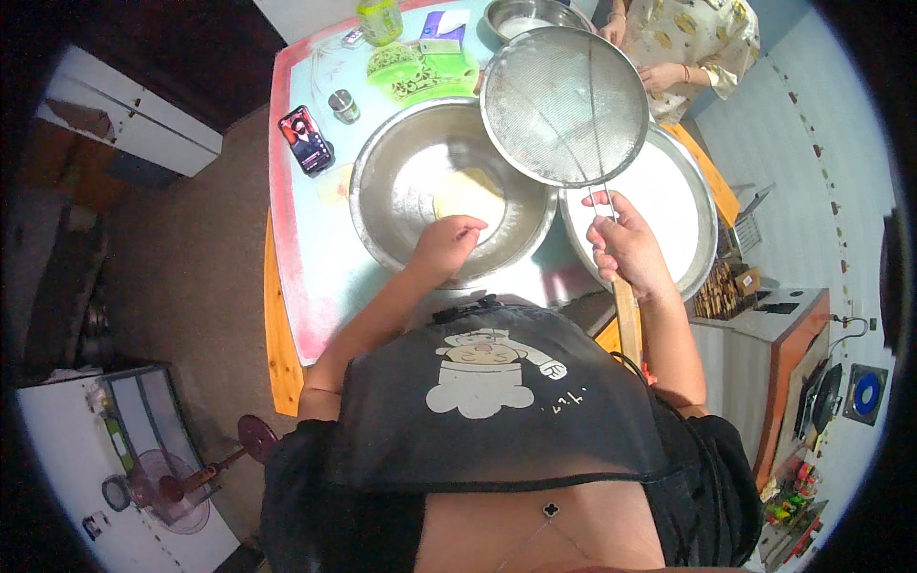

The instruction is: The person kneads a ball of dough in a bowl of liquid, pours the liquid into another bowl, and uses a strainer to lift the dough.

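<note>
My right hand point(625, 247) grips the handle of a round wire-mesh strainer point(562, 107), which is held over the gap between two large metal basins. Inside the left steel basin point(380, 154) lies a pale yellow mass point(469, 195); its exact kind cannot be told. My left hand point(445, 247) is bent over the near side of this basin, its fingers curled and the fingertips close together; whether it holds something small cannot be told. The right basin point(706, 265) contains a white powder point(666, 208), partly hidden by the strainer and my right hand.
A co-worker point(680, 43) stands beyond the right basin, near a smaller steel bowl point(494, 18). A phone point(306, 140), a small jar point(344, 106), a tissue box point(440, 36) and a green plastic container point(380, 21) are on the table's far left part.
</note>
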`<state>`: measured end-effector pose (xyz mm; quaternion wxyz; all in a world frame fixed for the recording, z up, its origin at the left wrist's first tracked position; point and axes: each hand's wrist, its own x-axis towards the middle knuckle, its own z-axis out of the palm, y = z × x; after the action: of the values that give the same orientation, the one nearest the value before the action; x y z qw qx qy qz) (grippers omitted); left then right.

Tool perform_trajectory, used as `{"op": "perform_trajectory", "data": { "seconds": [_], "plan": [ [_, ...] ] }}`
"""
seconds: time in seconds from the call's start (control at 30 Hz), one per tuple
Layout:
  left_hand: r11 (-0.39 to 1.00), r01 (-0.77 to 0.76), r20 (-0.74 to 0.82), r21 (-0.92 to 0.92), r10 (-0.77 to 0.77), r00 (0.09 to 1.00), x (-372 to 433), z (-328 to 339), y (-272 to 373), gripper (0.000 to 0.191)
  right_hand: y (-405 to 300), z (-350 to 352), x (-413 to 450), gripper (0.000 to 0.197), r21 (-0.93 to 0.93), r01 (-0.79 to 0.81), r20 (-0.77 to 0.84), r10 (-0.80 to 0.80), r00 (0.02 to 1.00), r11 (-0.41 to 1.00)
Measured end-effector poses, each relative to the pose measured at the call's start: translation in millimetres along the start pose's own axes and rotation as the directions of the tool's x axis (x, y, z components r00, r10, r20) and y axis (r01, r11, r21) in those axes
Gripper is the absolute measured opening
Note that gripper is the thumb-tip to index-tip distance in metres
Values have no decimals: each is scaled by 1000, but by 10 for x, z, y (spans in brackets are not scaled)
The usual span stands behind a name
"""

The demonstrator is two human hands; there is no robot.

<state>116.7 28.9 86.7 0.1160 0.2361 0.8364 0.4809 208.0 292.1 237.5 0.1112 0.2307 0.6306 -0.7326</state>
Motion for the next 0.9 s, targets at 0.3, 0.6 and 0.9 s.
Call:
{"op": "perform_trajectory", "data": {
  "seconds": [0.3, 0.6, 0.9],
  "plan": [
    [999, -21, -122, 35, 25, 992, -215, -118, -119, 22, 877, -77, 625, 34, -913, 290, 138, -450, 882, 289],
    [987, 57, -145, 151, -35, 989, -338, -56, -287, 25, 454, 12, 478, 27, -535, 171, 41, -177, 983, 827],
    [882, -245, 177, 403, 187, 966, 360, 120, -316, 42, -41, -28, 262, 30, -35, 44, 117, -40, 992, 998]
  ]
}}
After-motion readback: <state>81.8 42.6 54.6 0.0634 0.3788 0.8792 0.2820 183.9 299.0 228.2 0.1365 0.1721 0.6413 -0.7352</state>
